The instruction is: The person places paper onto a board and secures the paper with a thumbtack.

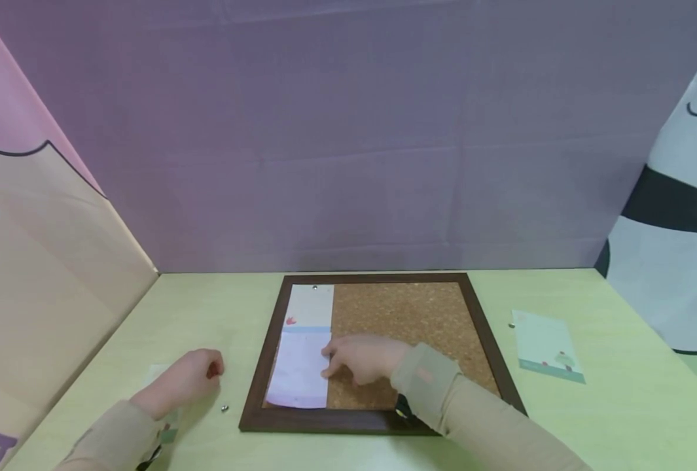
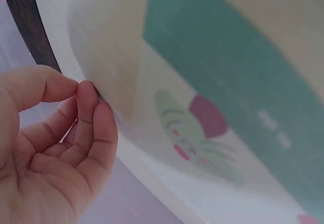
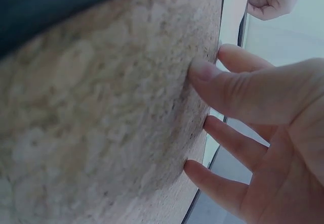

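My right hand point(image 1: 362, 356) reaches over the cork board point(image 1: 407, 314), fingers spread. Its fingertips touch the right edge of a pale lilac note sheet point(image 1: 298, 369) and the cork beside it. Above that sheet, overlapping its top edge, is a white note sheet point(image 1: 315, 304) with a blue band and a silver thumbtack point(image 1: 315, 288) near its top. My left hand point(image 1: 186, 379) hovers left of the board, thumb and index finger pinched. A thin dark edge, apparently a thumbtack point(image 2: 98, 94), shows at its fingertips; most is hidden. Below this hand lies a green-banded note sheet point(image 2: 197, 138), partly covered.
A dark wooden frame point(image 1: 336, 422) borders the board. Right of it lie another green-banded note sheet point(image 1: 545, 343) and a thumbtack point(image 1: 511, 325). One more thumbtack point(image 1: 224, 408) lies on the table point(image 1: 207, 314) near my left hand. Printed cloth walls enclose the table.
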`<state>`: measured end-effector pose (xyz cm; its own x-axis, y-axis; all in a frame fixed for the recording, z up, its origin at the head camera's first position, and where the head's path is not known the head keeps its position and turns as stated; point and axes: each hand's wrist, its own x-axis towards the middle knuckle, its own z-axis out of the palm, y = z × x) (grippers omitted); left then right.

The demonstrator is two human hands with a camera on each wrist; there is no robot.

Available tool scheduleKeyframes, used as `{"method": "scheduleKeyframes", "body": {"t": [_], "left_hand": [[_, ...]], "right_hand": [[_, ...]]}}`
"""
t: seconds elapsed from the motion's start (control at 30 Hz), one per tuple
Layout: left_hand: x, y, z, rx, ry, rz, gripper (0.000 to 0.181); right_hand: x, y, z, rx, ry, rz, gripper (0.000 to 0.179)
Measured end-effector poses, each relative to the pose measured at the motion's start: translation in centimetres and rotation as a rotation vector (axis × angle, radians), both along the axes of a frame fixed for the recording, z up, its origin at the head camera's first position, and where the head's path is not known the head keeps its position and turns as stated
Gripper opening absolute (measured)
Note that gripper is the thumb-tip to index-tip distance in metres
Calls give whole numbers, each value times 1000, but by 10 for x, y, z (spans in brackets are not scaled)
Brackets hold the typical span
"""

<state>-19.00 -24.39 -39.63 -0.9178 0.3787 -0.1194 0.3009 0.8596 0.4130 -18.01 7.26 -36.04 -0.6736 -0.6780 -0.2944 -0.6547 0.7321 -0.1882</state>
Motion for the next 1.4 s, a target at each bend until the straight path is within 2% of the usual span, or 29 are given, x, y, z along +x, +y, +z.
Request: {"method": "scheduleKeyframes", "body": {"t": [0.23,0.4,0.67,1.03,1.4], "left_hand": [[1,2,1,-8,58,-4,12],[0,0,-1,8,90,-35,14],[-4,-5,-8,8,99,-78,18],[-4,-2,-7,-44,92,-54,18],[-1,-1,-5,-31,168,-88,32]], "right_hand": [[-1,1,-2,-1,9,14,51],[-1,1,-2,-1,-1,3,52],[0,0,-1,4,-5,-6,52],[0,2,-1,-5,-24,-16,52],[1,2,1,-19,-42,-24,51]]}}
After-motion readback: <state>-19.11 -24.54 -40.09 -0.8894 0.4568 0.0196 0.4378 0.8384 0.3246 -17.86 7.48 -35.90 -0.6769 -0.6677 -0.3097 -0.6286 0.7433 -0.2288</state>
